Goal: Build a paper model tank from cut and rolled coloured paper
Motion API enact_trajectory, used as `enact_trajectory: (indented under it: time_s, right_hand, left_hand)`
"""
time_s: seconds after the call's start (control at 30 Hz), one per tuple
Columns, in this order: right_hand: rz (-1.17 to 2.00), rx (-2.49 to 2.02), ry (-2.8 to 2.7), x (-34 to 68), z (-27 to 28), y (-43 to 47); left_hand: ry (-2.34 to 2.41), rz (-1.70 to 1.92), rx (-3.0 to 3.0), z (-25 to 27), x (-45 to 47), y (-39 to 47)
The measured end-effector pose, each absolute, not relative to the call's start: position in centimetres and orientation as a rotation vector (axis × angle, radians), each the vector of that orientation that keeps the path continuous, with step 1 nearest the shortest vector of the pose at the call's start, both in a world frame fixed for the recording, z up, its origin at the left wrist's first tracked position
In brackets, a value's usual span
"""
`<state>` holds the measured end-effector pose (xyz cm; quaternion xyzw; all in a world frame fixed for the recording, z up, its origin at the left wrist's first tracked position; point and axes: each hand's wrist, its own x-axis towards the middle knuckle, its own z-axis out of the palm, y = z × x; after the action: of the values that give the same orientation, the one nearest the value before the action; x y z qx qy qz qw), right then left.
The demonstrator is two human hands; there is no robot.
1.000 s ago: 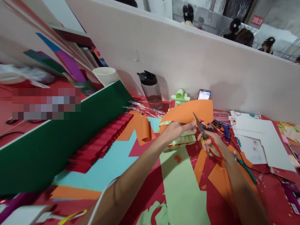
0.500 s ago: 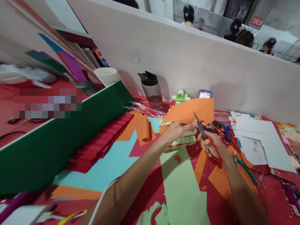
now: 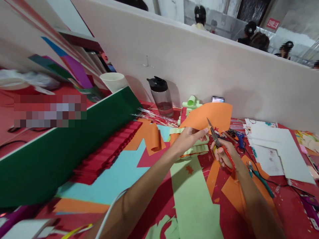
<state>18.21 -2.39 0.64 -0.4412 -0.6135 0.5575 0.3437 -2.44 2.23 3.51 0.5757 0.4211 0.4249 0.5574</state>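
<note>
My left hand [image 3: 193, 137] pinches the lower edge of a sheet of orange paper [image 3: 211, 115], which stands up and curves away above the table. In my right hand [image 3: 224, 154] is a pair of scissors [image 3: 214, 136] with red handles, the fingers wrapped through the loops. The blades point up and away, close to my left fingertips and in front of the orange sheet; they look closed or nearly so. Beneath my hands lie rolled light-green paper strips [image 3: 195, 150]. A long light-green sheet [image 3: 193, 196] with a small orange cut-out [image 3: 189, 169] stretches toward me.
On the left are a green board [image 3: 62, 142], pleated red paper [image 3: 109, 151] and a blue sheet [image 3: 119, 176]. A water bottle [image 3: 161, 98] stands by the white partition [image 3: 199, 63]. Right: a blue glue gun [image 3: 240, 139], pliers [image 3: 261, 181], orange scraps and white sheets [image 3: 291, 146].
The orange sheet has shifted a little to the right and turned in my left hand. The scissors and my right hand are in nearly the same place.
</note>
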Motion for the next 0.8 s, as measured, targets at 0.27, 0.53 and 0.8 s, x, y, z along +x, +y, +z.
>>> enact_trajectory:
  time_s: [0.27,0.53,0.8]
  right_hand:
    - [1.454,-1.173,-1.580,18.09,0.84,-2.47]
    - [1.462,-1.177,-1.604,18.08,0.89,-2.63]
    - [1.475,-1.141,-1.607,18.47,0.69,-2.36]
  left_hand:
    - [0.911,1.145,1.375,3.58,-2.09,2.25]
    - [0.927,1.121,1.423,3.28,-2.25,2.55]
    - [0.938,1.099,1.428,3.33,-2.51,2.71]
